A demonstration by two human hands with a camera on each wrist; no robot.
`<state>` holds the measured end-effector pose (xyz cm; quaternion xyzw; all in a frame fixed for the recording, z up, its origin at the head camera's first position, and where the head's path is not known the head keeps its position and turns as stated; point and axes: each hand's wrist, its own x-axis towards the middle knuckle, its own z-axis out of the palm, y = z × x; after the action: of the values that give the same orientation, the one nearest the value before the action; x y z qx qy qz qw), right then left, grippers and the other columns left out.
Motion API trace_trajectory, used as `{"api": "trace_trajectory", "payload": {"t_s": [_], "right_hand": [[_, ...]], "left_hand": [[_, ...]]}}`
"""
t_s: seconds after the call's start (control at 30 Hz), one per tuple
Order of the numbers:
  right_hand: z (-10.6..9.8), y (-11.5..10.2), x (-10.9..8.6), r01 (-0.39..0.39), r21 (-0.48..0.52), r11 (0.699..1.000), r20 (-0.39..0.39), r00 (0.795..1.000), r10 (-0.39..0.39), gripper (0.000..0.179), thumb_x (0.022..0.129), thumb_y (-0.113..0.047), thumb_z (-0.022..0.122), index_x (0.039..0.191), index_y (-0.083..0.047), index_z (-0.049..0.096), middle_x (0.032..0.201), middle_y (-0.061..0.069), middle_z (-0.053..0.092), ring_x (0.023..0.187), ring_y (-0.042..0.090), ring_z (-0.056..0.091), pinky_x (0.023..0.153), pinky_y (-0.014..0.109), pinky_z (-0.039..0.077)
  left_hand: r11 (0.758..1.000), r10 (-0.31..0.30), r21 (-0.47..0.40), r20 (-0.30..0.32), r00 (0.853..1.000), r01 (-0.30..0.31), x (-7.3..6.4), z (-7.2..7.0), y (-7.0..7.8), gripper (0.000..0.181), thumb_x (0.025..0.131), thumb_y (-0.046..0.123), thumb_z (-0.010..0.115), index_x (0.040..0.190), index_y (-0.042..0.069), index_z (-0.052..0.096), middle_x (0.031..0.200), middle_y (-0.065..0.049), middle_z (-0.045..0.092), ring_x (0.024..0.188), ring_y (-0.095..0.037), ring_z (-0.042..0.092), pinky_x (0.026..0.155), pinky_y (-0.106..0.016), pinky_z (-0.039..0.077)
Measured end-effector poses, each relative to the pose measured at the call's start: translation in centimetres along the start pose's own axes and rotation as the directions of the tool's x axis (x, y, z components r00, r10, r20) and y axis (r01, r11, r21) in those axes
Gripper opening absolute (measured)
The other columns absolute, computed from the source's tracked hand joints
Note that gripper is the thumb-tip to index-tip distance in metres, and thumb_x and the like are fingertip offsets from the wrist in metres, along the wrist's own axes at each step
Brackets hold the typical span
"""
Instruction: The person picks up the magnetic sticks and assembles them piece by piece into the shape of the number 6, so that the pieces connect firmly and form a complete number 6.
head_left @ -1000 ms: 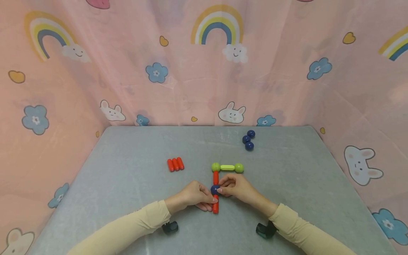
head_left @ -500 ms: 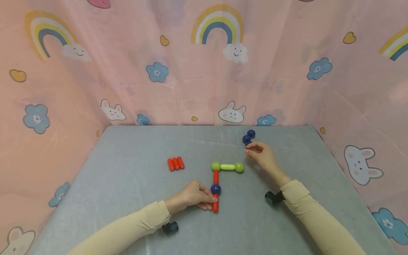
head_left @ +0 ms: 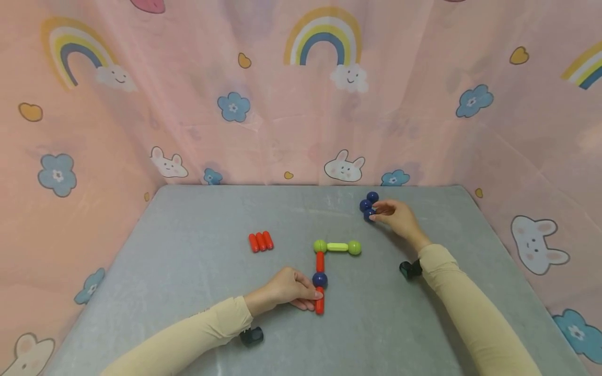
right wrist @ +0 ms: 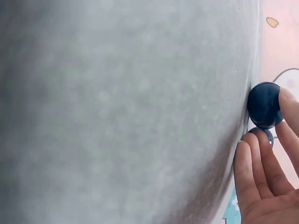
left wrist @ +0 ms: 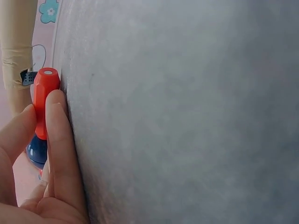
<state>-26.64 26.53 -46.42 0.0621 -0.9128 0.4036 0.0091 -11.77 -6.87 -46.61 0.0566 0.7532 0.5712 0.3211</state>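
My left hand (head_left: 292, 288) pinches the lower red rod (head_left: 320, 307) between thumb and fingers; its end faces the left wrist view as a red rod tip (left wrist: 46, 74). That rod meets a blue ball (head_left: 320, 279), followed by an upper red rod (head_left: 320, 261), a green ball (head_left: 320, 246), a light green rod (head_left: 337, 247) and another green ball (head_left: 355, 247), all lying joined on the table. Further back, my right hand (head_left: 400, 219) has its thumb and index finger at the nearest loose blue ball (right wrist: 264, 105), pinching it beside two other blue balls (head_left: 367, 203).
Three red rods (head_left: 261, 241) lie side by side left of the joined pieces. The grey table (head_left: 197, 224) ends at a pink patterned curtain (head_left: 263, 141). A dark wrist device (head_left: 251, 336) sits under the left sleeve, with another (head_left: 410, 270) under the right.
The right hand has left the joined blue ball and moved back and right to the loose blue balls, where it takes hold of the nearest. The left hand keeps its place on the red rod.
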Motion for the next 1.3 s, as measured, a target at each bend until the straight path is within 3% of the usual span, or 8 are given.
{"api": "trace_trajectory", "payload": {"t_s": [0.53,0.7,0.97,1.3], "right_hand": [[0.1,0.2,0.1,0.020,-0.024,1.000,0.011,1.000,-0.019,0.035,0.091,-0.023,0.073,0.119,-0.003,0.068,0.115,0.020,0.070,0.103,0.031,0.066,0.086,0.034,0.052],[-0.1,0.2,-0.1,0.033,-0.023,0.999,0.001,0.999,-0.033,0.034,0.091,-0.023,0.073,0.119,-0.004,0.069,0.115,0.019,0.070,0.102,0.031,0.066,0.083,0.028,0.052],[-0.7,0.0,-1.1,0.028,-0.030,0.999,0.006,1.000,-0.028,0.035,0.091,-0.026,0.072,0.120,-0.007,0.069,0.116,0.017,0.071,0.101,0.028,0.066,0.075,0.018,0.050],[-1.7,-2.1,-3.6,0.050,-0.005,0.999,0.050,0.997,-0.050,0.036,0.092,-0.032,0.072,0.121,-0.010,0.068,0.116,0.014,0.072,0.100,0.022,0.066,0.081,0.026,0.052]], "left_hand": [[1.000,0.003,-0.013,0.010,1.000,-0.003,0.0,0.0,0.0,0.014,0.081,0.016,0.082,0.083,0.004,0.077,0.068,-0.008,0.074,0.057,-0.008,0.069,0.057,-0.023,0.058],[1.000,0.003,-0.015,0.011,1.000,-0.002,0.0,0.0,0.1,0.013,0.081,0.016,0.081,0.083,0.004,0.077,0.066,-0.006,0.073,0.057,-0.008,0.068,0.057,-0.023,0.058],[1.000,-0.003,-0.019,0.006,1.000,0.004,0.0,0.0,0.1,0.012,0.081,0.014,0.081,0.083,0.003,0.076,0.067,-0.007,0.074,0.057,-0.008,0.068,0.056,-0.023,0.058],[1.000,0.002,-0.020,0.009,1.000,-0.001,0.0,-0.1,0.0,0.012,0.081,0.014,0.081,0.083,0.004,0.077,0.068,-0.008,0.074,0.057,-0.008,0.069,0.056,-0.023,0.058]]}}
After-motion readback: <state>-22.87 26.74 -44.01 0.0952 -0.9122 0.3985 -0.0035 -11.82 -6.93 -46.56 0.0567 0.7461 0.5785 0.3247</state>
